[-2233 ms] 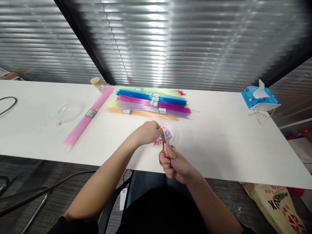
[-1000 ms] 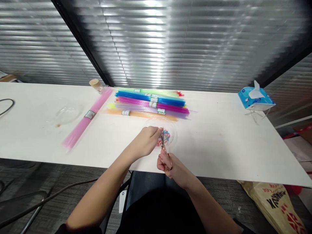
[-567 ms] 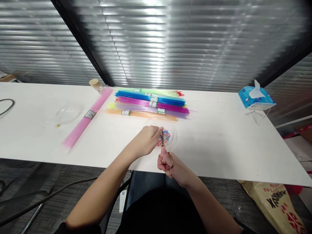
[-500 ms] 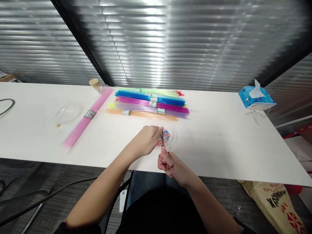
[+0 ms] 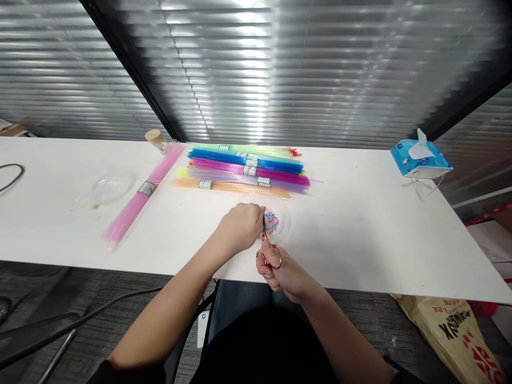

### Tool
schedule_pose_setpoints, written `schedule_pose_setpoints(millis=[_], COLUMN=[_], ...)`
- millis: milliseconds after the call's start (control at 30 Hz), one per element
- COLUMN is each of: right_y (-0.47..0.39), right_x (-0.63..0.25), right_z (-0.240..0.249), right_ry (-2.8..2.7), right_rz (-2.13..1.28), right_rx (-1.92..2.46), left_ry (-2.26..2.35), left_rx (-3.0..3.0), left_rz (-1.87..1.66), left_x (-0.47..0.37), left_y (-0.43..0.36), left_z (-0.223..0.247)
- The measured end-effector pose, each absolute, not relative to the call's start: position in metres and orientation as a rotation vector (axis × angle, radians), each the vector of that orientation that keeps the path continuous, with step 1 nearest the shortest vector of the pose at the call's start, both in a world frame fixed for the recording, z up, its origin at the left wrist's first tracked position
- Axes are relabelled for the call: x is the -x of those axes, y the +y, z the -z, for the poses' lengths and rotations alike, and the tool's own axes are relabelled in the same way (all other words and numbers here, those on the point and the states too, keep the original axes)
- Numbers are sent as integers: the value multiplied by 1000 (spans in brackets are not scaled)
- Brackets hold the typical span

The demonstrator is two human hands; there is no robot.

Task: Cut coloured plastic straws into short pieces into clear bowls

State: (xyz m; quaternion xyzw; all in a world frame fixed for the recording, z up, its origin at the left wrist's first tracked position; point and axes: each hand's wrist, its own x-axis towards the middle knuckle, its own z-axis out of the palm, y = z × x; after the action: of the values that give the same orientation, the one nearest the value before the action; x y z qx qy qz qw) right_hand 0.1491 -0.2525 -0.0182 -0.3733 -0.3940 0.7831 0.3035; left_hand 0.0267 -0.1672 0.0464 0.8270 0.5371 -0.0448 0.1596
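Since the right hand (image 5: pixel 276 269) is closed on the scissors (image 5: pixel 264 234), it can hold them over the clear dish (image 5: pixel 287 223), which perhaps serves for catching the bits (image 5: pixel 271 223) inside. The left hand (image 5: pixel 245 226) curls beside the scissors; I cannot tell whether it pinches something. Straws (image 5: pixel 218 163) lie behind, probably for saving space.

Plain white table (image 5: pixel 340 234), pretty long. A pink bundle (image 5: pixel 130 213) of thin straws lay slanted on the left, top end right by a wooden-topped jar (image 5: pixel 154 136). Green (image 5: pixel 260 151), blue (image 5: pixel 220 156), magenta (image 5: pixel 224 167) and orange bundles (image 5: pixel 232 186) were lined up to its right, with a clear bowl (image 5: pixel 285 226) just in front. Clear round dish (image 5: pixel 112 184) and black cable (image 5: pixel 18 168) sat further left, tissue box (image 5: pixel 434 166) way over right.
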Motion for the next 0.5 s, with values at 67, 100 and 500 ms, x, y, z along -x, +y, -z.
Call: schedule_pose_setpoints(millis=[67, 100, 500], right_y=[-251, -250, -244], right_x=[-147, -146, -143], right_z=[20, 20, 22], right_ry=[-944, -898, -649], right_rz=[-2127, -2150, -2267], right_rx=[954, 943, 943], left_ry=[1584, 1588, 1529], left_rx=[-2348, -2351, -2276], left_rz=[237, 279, 359], left_x=[-31, -34, -42], left_y=[-165, -164, -146], left_z=[-48, -49, -44])
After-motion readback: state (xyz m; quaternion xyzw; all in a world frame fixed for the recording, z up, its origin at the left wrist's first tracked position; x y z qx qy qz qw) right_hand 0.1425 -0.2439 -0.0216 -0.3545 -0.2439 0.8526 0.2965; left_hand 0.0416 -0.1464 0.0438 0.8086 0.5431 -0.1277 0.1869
